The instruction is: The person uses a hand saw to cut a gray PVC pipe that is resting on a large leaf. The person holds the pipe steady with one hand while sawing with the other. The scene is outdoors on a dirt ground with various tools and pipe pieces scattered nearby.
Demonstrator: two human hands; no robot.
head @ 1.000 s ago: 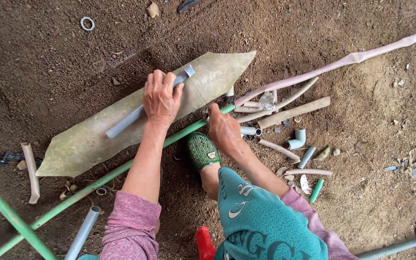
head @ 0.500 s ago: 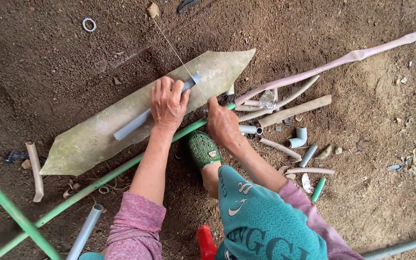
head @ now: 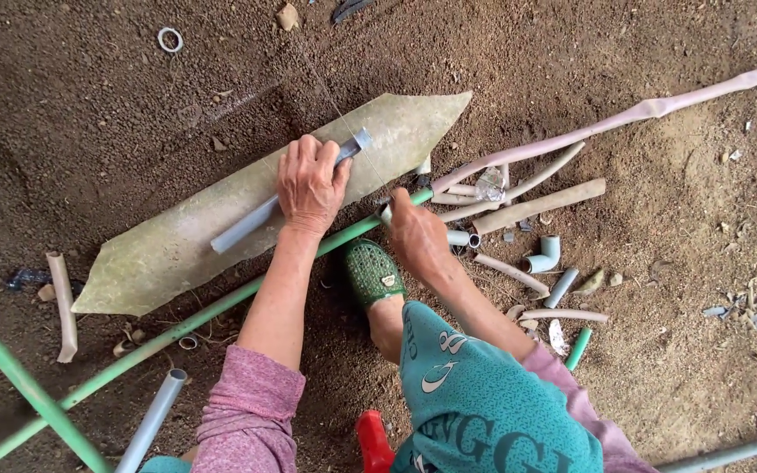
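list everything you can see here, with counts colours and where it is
grey pipe: one, on the sheet, under the left hand
flat sheet: one, pale green, on the dirt
long green pipe: one, along the sheet's near edge
pipe offcuts: many, beige and grey, right of centre
elbow fitting: one, grey, among offcuts
pink hose: one, upper right
ring: one, pale, top left
green clog: one, on the foot, centre
left hand: pressing the grey pipe
right hand: at the green pipe's end

The left hand (head: 310, 186) covers the middle of the grey pipe (head: 247, 226). Below it, the long green pipe (head: 177, 328) and red object (head: 373, 442) are cut off at the frame's bottom edge.
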